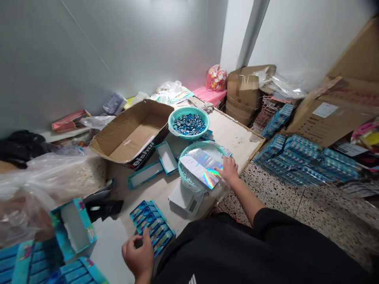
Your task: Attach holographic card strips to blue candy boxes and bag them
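Your left hand [138, 254], fingers loosely curled and slightly apart, is beside the blue packs [155, 225] on the bench [233, 130]; rightward, a shiny sheet [197, 169] overlies the nearer basin [186, 182], gripped by your right hand [229, 171].

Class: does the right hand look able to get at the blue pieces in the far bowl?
Probably yes. The far bowl is uncovered, so the blue pieces lie open from above. The right hand is at the near bowl, by the shiny sheet, and would likely need only to stretch past both.
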A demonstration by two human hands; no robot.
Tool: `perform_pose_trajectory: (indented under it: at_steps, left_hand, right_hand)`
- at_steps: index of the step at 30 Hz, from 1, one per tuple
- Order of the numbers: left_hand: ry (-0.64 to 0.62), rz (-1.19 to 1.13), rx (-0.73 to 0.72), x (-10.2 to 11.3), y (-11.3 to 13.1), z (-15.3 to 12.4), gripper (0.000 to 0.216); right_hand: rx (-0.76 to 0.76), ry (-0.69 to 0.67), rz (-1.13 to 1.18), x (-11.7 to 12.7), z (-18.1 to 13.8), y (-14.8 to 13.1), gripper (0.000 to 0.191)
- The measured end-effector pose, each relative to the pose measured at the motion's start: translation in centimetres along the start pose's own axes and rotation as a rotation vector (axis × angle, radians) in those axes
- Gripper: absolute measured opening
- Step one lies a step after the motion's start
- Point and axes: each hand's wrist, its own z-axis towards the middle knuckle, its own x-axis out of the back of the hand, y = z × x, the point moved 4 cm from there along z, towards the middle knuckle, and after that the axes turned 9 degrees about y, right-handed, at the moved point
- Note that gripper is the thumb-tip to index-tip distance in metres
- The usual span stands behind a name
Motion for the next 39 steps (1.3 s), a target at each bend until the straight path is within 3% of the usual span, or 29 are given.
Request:
perform_pose_trajectory:
  at_steps: [3,7,11,15,19,22,26,31,36,39]
  left_hand:
    - [-0.077,-0.170,-0.108,-1.4,4.0,0.3,0.024]
    - [-0.239,-0.254,-0.171,-3.7,9.6,0.0,0.027]
    - [-0.509,-0.316,-0.302,-6.6,15.0,-1.5,0.027]
    - [-0.809,-0.387,-0.129,-11.8,18.5,-3.3,0.039]
    - [-0.828,-0.348,0.111,-17.3,19.9,-4.8,0.039]
    - [-0.818,-0.390,0.257,-19.3,20.2,-5.6,0.045]
    - [-0.734,-0.534,0.326,-17.6,20.9,-5.1,0.057]
    - [-0.640,-0.693,0.323,-11.4,21.8,-2.4,0.053]
    - [-0.495,-0.911,0.442,-4.3,21.5,0.2,0.033]
    - [-0.373,-1.045,0.550,-0.7,20.7,1.3,0.029]
  right_hand:
    - [-0.003,-0.032,-0.116,0.0,1.6,1.6,0.061]
    - [0.024,-0.048,-0.203,-0.6,1.9,1.2,0.052]
    - [0.154,-0.068,-0.174,-0.5,1.5,0.2,0.053]
    - [0.304,-0.199,-0.055,-1.5,0.3,-0.8,0.042]
    - [0.350,-0.282,0.019,-2.9,-1.7,-1.5,0.047]
    - [0.344,-0.306,0.048,-3.4,-2.9,-1.8,0.049]
    - [0.321,-0.328,0.114,-2.7,-3.1,-2.2,0.051]
    - [0.150,-0.319,0.397,0.0,-1.4,-3.4,0.083]
    - [0.213,-0.713,0.872,2.3,-2.3,-8.4,0.101]
    - [0.324,-0.863,1.045,3.6,-4.2,-12.3,0.102]
